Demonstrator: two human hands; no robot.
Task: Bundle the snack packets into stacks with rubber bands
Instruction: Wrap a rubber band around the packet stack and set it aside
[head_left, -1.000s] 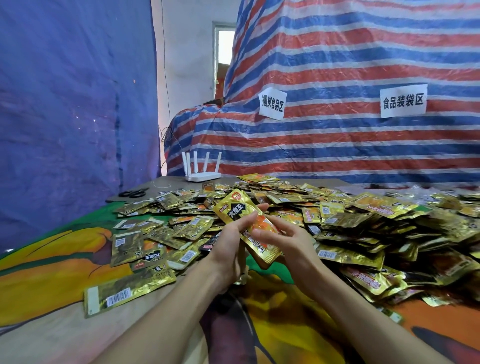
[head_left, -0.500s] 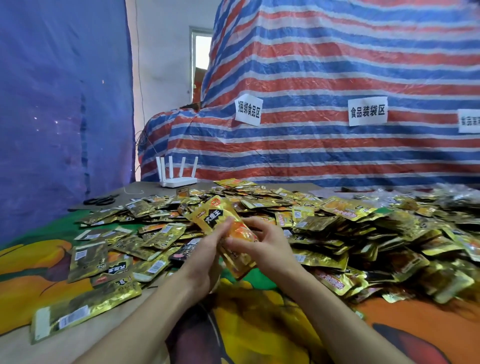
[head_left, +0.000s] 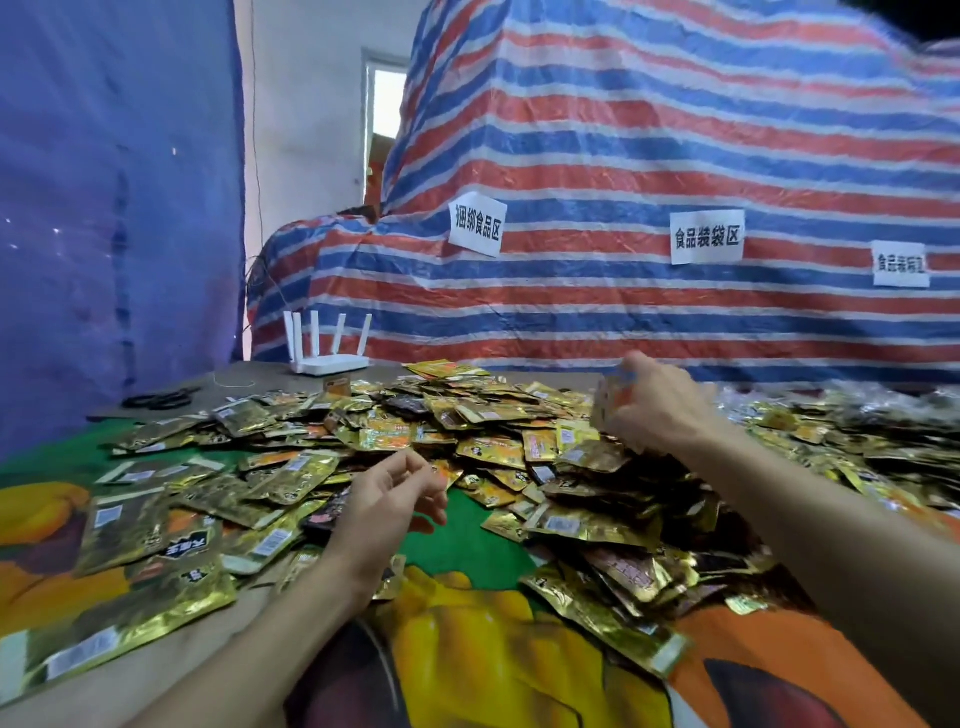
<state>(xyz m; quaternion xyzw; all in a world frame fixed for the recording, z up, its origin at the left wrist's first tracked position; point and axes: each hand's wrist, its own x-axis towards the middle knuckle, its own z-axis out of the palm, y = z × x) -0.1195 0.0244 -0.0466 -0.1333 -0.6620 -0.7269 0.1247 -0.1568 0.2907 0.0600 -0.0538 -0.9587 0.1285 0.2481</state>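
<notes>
Saw a printed cloth (head_left: 493, 654) in yellow, orange and green nearest, at 6 o'clock of the view, with both bare forearms reaching out over it. Found a large gold packet (head_left: 104, 639) lying flat at 8 o'clock. Found the left hand (head_left: 389, 499) at 7 o'clock, raised just above the near edge of the heap, fingers loosely curled, thumb and forefinger close together; made out nothing in its grasp. Saw the loose packets (head_left: 467, 431), gold and orange foil, spread in a wide heap from 9 o'clock across to 3 o'clock, piled thickest on the right. Found the right hand (head_left: 657, 410) farther out at 3 o'clock, lifted over the heap and blurred, fingers curled round a pale bundle (head_left: 608, 402) at its fingertips; could not tell whether one packet or several. Noted black scissors (head_left: 161, 400) on the bare tabletop (head_left: 270, 379) at 9 o'clock, beyond the heap's left edge, and a white router (head_left: 327, 364) with standing antennas past them, nearer the middle. Saw a red, white and blue striped tarp (head_left: 623, 156) rising behind the table from 12 to 3 o'clock, with three paper labels (head_left: 477, 224) stuck on it at 12, 2 and near 3 o'clock. Saw a blue sheet (head_left: 104, 208) hanging at 10 o'clock and a bright doorway (head_left: 387, 104) at 11 o'clock between the two.
</notes>
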